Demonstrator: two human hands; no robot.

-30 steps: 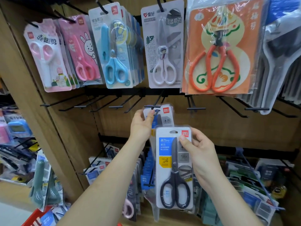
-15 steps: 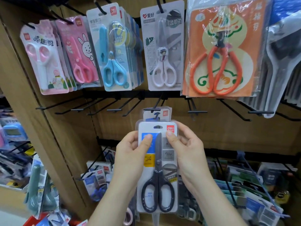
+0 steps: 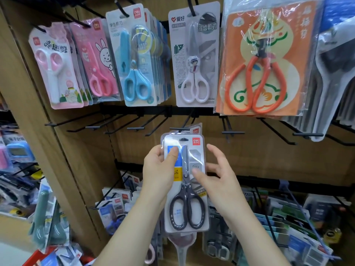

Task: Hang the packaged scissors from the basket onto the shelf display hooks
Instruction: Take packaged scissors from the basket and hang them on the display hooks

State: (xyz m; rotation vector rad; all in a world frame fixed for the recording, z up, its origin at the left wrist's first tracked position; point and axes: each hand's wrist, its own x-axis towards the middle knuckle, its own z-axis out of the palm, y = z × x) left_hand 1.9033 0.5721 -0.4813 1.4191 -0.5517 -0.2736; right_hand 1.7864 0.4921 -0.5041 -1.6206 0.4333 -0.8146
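So, the wooden shelf board (image 3: 269, 156) filled the view, with carded scissors hanging along the far top: a big orange-handled pack (image 3: 269, 60) on the right, a blue-handled pack (image 3: 134, 60) left of centre. Below, in the middle, the packaged scissors (image 3: 185, 189) with black handles stood upright just under the tip of a black hook (image 3: 179, 129) that carried a similar pack behind. The left hand (image 3: 159, 173) pinched its left edge, thumb on the front. The right hand (image 3: 217, 179) was spread loose — only its thumb touched the front. A red basket (image 3: 36, 255) corner showed near left.
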